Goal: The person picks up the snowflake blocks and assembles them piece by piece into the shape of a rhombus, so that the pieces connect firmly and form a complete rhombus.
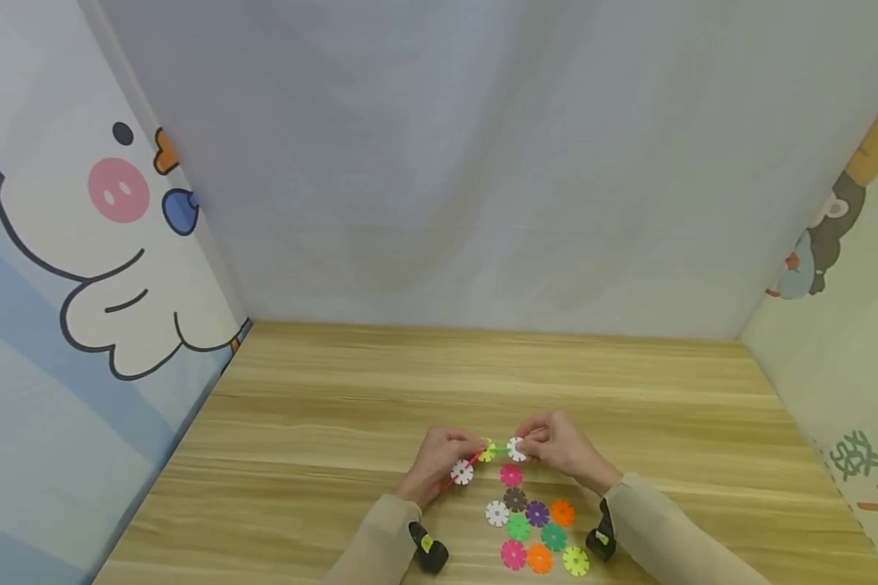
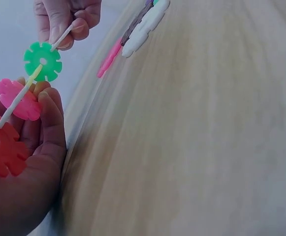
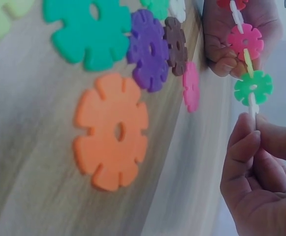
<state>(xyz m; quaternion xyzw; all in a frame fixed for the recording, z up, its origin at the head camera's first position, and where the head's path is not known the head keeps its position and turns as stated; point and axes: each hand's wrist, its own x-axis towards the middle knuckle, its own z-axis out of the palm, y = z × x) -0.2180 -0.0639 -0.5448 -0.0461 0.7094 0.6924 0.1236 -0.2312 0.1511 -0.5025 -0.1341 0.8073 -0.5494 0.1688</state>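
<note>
Lying near right hand (image 1: 563, 448): loose pink disc (image 1: 507, 475), brown disc (image 1: 510, 498).

Smooth plastic discs (image 3: 106, 142), wood-grained tabletop (image 1: 322, 422)

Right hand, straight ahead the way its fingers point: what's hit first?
Past the white disc it pinches, the right hand would probably meet the green disc joined to it; exact depth is unclear.
</note>
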